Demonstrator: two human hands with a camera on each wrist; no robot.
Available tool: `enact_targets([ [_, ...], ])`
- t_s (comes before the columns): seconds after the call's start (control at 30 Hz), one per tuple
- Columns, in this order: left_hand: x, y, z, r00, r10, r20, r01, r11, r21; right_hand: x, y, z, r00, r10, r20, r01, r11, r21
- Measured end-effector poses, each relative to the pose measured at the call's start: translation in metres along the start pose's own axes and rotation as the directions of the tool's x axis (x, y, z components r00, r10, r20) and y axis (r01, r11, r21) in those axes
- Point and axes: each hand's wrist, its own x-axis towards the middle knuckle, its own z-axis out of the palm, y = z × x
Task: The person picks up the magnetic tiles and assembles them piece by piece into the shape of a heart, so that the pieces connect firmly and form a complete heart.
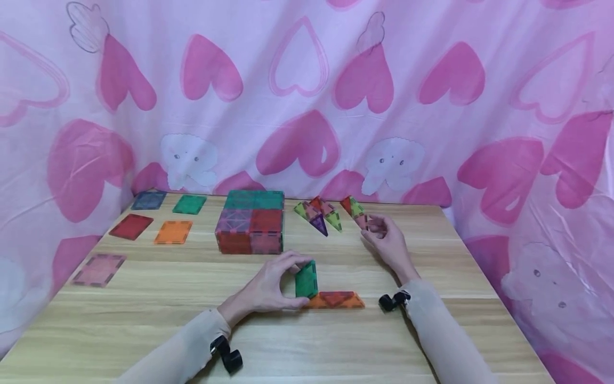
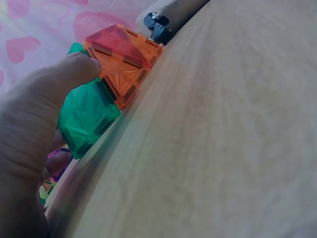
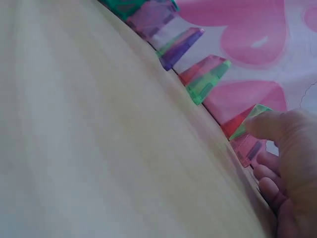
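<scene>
My left hand [image 1: 268, 285] grips an upright green magnetic tile [image 1: 306, 279] between thumb and fingers. Against that tile's lower edge stands a low row of orange triangle tiles [image 1: 355, 301] with a red triangle tile [image 1: 338, 296] among them. At the back right, my right hand [image 1: 387, 240] pinches the near end of a row of small triangle tiles [image 1: 356, 209] in red, green and pink. In the right wrist view its thumb [image 3: 270, 125] lies over the green piece, with the other fingers curled below.
Left of the right hand's row stand two more triangle clusters [image 1: 316, 213], purple, green and red. A box of joined tiles [image 1: 250, 221] stands at centre back. Several loose square tiles [image 1: 173, 232] lie at the table's left. A pink heart-printed curtain [image 1: 297, 144] hangs behind the table.
</scene>
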Motion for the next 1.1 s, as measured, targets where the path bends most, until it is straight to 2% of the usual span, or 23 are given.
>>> enact_targets([
  [0.23,0.000,-0.001,-0.002,1.000,0.011,-0.005,-0.011,1.000,0.001,0.014,0.002,0.008,1.000,-0.006,-0.020,0.004,0.994,-0.105],
  [0.4,-0.001,-0.001,-0.001,1.000,0.007,-0.004,-0.007,1.000,0.011,0.015,0.001,0.007,0.999,0.000,-0.039,-0.008,0.983,-0.184],
  [0.57,0.000,-0.001,0.002,1.000,0.008,-0.003,-0.008,1.000,0.006,0.013,0.002,0.004,0.995,0.007,-0.100,-0.033,0.965,-0.261],
  [0.7,0.001,-0.001,0.007,1.000,0.001,0.006,0.000,1.000,-0.006,0.004,0.003,-0.002,0.987,-0.012,-0.160,-0.036,0.955,-0.296],
  [0.87,0.001,-0.001,0.010,1.000,0.013,0.004,-0.013,1.000,-0.004,-0.015,0.005,-0.017,0.974,-0.028,-0.224,-0.055,0.934,-0.353],
  [1.0,0.001,-0.001,0.006,1.000,0.029,-0.005,-0.029,1.000,0.000,-0.033,0.005,-0.032,0.972,-0.008,-0.236,-0.083,0.925,-0.371],
  [1.1,0.000,-0.002,0.002,1.000,0.017,-0.007,-0.017,1.000,-0.002,-0.045,0.004,-0.040,0.979,-0.009,-0.204,-0.071,0.922,-0.380],
])
